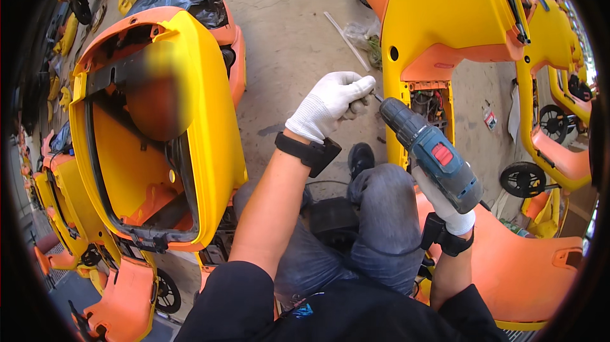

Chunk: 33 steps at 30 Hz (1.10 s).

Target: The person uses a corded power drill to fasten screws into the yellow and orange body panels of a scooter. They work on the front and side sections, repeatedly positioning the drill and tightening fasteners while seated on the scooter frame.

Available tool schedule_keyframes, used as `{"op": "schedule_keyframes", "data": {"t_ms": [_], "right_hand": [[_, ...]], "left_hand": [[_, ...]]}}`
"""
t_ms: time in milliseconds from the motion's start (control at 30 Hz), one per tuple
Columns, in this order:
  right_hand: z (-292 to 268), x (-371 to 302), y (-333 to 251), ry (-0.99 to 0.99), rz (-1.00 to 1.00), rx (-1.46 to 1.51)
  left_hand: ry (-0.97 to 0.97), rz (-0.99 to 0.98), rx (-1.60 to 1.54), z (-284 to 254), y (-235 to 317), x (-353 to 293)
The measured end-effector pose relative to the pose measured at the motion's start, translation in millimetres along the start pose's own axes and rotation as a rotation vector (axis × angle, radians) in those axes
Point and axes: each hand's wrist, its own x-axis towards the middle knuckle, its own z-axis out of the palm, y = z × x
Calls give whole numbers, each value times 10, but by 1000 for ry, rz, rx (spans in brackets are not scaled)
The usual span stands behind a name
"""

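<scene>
The hard blue drill (433, 153) hides most of the right hand (432, 192) clamped on it. At 10 o'clock from it, the left hand (333, 104), in stretchy white knit, bunches its fingers together; I can't see inside.

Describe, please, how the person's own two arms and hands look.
The left hand wears a white knitted glove; the right hand wears a white glove too. Above each glove is a black wrist strap with a dark, boxy module. The black fabric sleeves end around the elbows, leaving the forearms mostly bare.

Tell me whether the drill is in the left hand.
No, the right hand holds the drill, while the left hand is near its tip.
</scene>
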Motion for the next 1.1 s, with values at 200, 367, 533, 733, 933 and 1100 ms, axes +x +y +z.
{"op": "schedule_keyframes", "data": {"t_ms": [200,367,533,733,933,1100], "right_hand": [[11,36,-40,-28,98,8],[20,-25,69,-9,184,67],[0,-34,11,9,185,118],[-21,-44,33,-20,192,114],[-32,-47,57,2,148,86],[-6,-53,56,36,136,140]], "left_hand": [[25,-42,147,-11,-16,15],[29,-90,214,-23,-33,40],[29,-101,229,-26,-58,61],[2,-82,211,-55,-82,70],[-10,-93,162,-72,-70,79],[-5,-89,151,-23,-37,37]]}}
